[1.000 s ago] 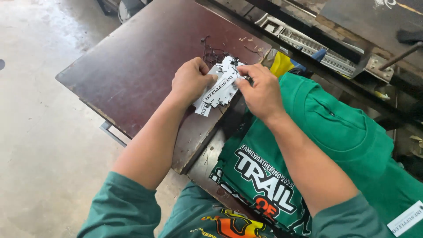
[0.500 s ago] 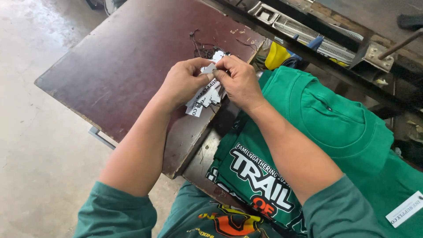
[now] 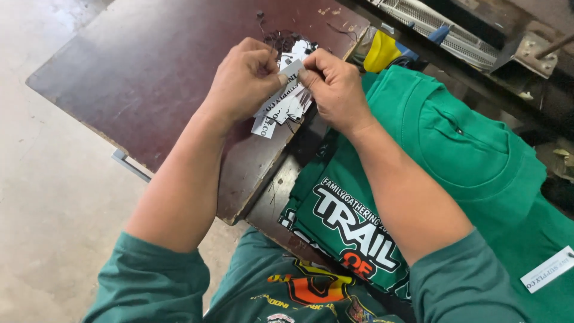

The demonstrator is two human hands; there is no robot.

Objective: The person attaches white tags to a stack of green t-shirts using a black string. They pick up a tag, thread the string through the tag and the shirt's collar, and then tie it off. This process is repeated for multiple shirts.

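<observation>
At the far left lies bare concrete floor (image 3: 48, 197), and beside it a dark brown wooden table (image 3: 149, 72) with a worn, scratched top. Over the table's right edge the left hand (image 3: 245, 81) is closed around a bunch of small white paper tags (image 3: 278, 110), which fan out below the fist and hang just above the tabletop. The thumb and forefinger of that hand also pinch the end of a single tag (image 3: 291, 69) raised at the top of the bunch. The right hand (image 3: 335, 87) meets it there, fingertips closed on the other end of the same tag, so both hands grip it between them. Thin dark strings (image 3: 278, 39) trail from the bunch behind the hands.

The tags look very light and thin, stiff enough to hold flat yet easy to crease or tear. They likely slide over one another, so the bunch seems best held by a firm pinch near the strung ends, with one tag drawn off by its free end.

To the right, a green shirt (image 3: 454, 155) lies flat with its collar away from the person, white and orange print nearest the body. A loose white tag (image 3: 547, 269) rests on it at the far right.
</observation>
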